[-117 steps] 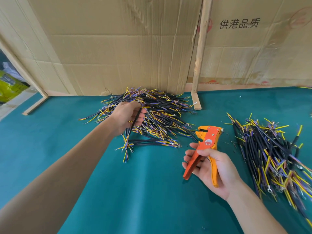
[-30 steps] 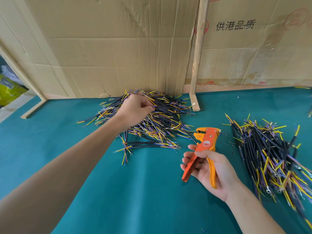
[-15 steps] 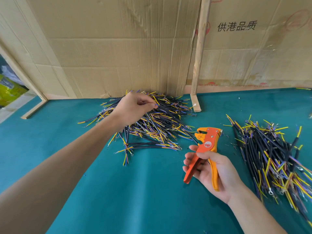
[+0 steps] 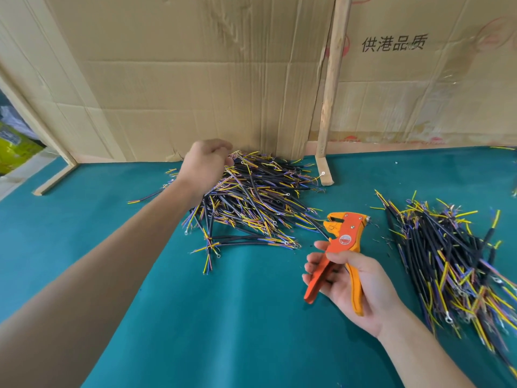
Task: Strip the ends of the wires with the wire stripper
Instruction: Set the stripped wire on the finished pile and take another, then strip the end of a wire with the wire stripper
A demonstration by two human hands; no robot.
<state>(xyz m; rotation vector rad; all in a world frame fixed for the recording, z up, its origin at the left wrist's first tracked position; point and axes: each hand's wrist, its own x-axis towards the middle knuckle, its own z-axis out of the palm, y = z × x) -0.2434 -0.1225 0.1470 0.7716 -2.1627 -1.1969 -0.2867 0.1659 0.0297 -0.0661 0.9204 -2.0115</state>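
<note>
A heap of short black cables with yellow and purple cores [image 4: 260,200] lies on the green mat by the cardboard wall. My left hand [image 4: 205,165] hovers over the heap's far left top. Its fingers are curled and pinch at wire ends there, and the fingertips are mostly hidden behind the hand. My right hand [image 4: 354,287] lies palm up over the mat in front of the heap. It holds the orange wire stripper [image 4: 340,247] by its handles, jaws pointing up and away, with nothing in them.
A second heap of cables [image 4: 453,264] spreads along the right side of the green mat [image 4: 223,317]. Cardboard sheets [image 4: 195,79] wall off the back, with a wooden post [image 4: 331,88] and its foot standing on the mat between the heaps.
My left hand has moved from the heap's middle up to its far left top and lifted slightly. The right hand with the stripper has hardly moved.
</note>
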